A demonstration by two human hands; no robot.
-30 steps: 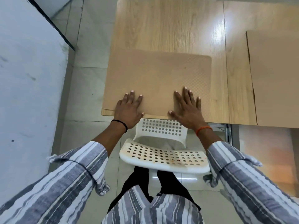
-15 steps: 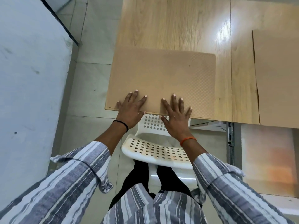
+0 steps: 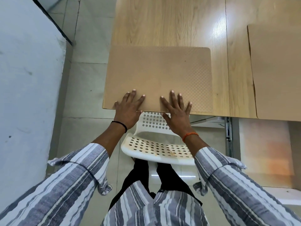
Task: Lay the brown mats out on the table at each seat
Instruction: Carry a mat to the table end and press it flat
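A brown textured mat lies flat on the wooden table at its near left corner, its front edge along the table's edge. My left hand rests flat on the mat's near left part with fingers spread. My right hand presses flat on the near middle of the same mat, fingers straight. A second brown mat lies on the table to the right, partly cut off by the frame.
A white perforated chair stands pushed under the table just below my hands. A grey wall runs along the left, with tiled floor between it and the table. A metal table leg stands at the right.
The mat has slid right and now sits within the table's left edge instead of overhanging it. My right hand moved left along the mat's front edge.
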